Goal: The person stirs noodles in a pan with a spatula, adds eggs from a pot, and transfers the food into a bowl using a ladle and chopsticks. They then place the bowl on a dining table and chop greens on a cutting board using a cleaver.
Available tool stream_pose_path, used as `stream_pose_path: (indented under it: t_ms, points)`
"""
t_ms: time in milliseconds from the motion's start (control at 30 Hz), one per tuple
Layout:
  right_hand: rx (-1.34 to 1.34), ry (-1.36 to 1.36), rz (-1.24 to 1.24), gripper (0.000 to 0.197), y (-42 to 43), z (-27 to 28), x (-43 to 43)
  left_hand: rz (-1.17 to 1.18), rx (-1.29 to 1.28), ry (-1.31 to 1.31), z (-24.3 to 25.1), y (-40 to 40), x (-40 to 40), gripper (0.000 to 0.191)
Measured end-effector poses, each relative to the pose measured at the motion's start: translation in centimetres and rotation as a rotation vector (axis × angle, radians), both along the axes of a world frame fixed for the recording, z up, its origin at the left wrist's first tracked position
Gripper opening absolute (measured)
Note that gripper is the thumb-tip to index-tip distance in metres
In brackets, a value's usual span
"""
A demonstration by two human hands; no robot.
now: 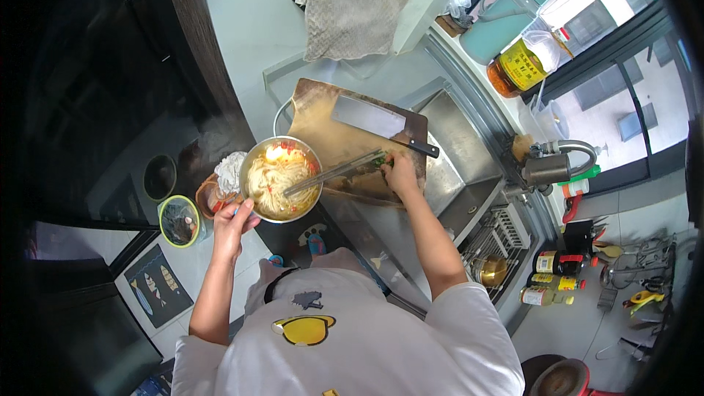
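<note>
My left hand [232, 224] grips a round metal bowl [318, 198] at its near left edge, thumb over the rim. A bit of blue shows under the fingers. Noodles [269, 179] lie in yellowish broth with red pepper pieces and a pale egg-like patch. A pair of metal chopsticks [335, 171] leans in the bowl, far ends reaching over the wooden cutting board [313, 115]. On that board my right hand [402, 174] has its fingertips bunched at a small heap of chopped greens [379, 160]. A cleaver [371, 116] with a black handle lies beyond it.
A steel sink [465, 132] with a faucet [550, 168] adjoins the board on the right. A bottle of oil [514, 69] and a teal pitcher [503, 22] stand on the sill. At left below are a lined bin [180, 221] and a basket [208, 198].
</note>
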State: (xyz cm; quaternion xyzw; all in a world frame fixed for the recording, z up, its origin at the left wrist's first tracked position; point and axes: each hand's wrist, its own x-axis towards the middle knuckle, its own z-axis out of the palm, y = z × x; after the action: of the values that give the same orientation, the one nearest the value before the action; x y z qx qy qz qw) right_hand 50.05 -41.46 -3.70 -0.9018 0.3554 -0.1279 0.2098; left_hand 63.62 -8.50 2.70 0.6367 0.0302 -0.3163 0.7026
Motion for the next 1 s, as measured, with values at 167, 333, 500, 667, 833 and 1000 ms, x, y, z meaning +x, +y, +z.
stream_pose_path:
  t_ms: [167, 333, 500, 667, 833, 1000]
  points:
    - [0.746, 0.155, -0.168, 0.016, -2.1, 4.0, 0.6, -0.022, 0.003, 0.015, 0.2, -3.2, 0.6, 0.025]
    - [1.266, -0.221, -0.231, 0.016, -6.1, 7.6, -1.2, -0.034, -0.021, 0.008, 0.3, -7.0, 0.8, 0.030]
    - [1.337, -0.356, 0.182, 0.014, -3.9, 17.9, 1.3, -0.064, -0.005, 0.001, -1.1, -9.3, 1.1, 0.026]
    - [0.937, -0.104, 0.333, 0.015, 5.0, 20.9, 8.7, -0.051, -0.024, 0.007, -1.9, -9.6, 0.7, 0.028]
    - [0.084, 0.253, 0.777, 0.029, 12.4, 19.0, 12.5, 0.012, -0.035, 0.012, -1.6, -4.6, 0.3, 0.026]
    - [0.239, 0.279, 1.040, 0.025, 24.2, 23.4, 17.1, 0.243, -0.100, -0.009, -1.8, 6.6, 0.4, 0.024]
